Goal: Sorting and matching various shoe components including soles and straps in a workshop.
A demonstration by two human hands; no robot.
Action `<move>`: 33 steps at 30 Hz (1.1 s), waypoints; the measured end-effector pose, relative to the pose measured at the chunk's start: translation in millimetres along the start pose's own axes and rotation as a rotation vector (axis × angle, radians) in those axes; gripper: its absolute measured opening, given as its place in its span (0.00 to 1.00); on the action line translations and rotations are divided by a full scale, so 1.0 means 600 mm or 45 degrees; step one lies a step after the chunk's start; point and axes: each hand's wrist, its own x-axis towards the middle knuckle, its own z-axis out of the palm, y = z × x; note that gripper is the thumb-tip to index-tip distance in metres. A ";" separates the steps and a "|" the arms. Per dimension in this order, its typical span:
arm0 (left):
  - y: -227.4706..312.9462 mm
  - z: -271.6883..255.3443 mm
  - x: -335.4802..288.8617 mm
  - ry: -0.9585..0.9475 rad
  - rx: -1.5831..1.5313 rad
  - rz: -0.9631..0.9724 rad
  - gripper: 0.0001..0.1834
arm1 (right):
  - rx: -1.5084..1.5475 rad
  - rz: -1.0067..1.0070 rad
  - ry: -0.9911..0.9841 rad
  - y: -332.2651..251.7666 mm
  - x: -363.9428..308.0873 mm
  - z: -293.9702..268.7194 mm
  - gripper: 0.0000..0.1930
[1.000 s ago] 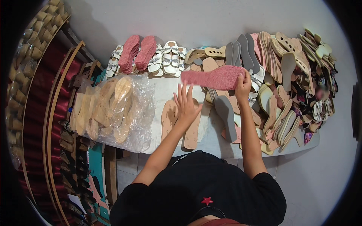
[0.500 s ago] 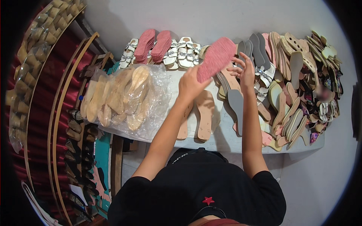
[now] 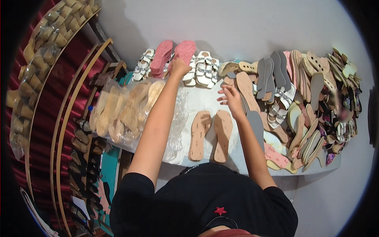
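My left hand [image 3: 181, 68] grips the lower end of a pink insole [image 3: 185, 49] at the back of the table, over the right one of two pink stacks. The left stack of pink insoles [image 3: 161, 59] stands beside it. White sandals [image 3: 204, 67] lean on both sides of the stacks. My right hand [image 3: 231, 99] is raised with its fingers apart and nothing in them, near a long beige insole [image 3: 246, 91]. Two tan patterned insoles [image 3: 199, 134] lie side by side in front of me, below both hands.
A clear plastic bag of wooden shoe lasts [image 3: 130, 106] lies at the left. Grey insoles [image 3: 279, 69] and a mixed heap of soles [image 3: 304, 130] cover the table's right side. Curved shelves [image 3: 65, 106] with shoes and lasts stand at far left. A wall closes off the back.
My left hand has carried the pink insole left and back to the right-hand pink stack. My right hand has drawn down and left. The view has shifted slightly.
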 end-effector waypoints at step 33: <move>0.076 0.089 0.081 0.259 -0.102 -0.310 0.36 | -1.342 -0.210 0.882 0.108 -0.100 -0.189 0.25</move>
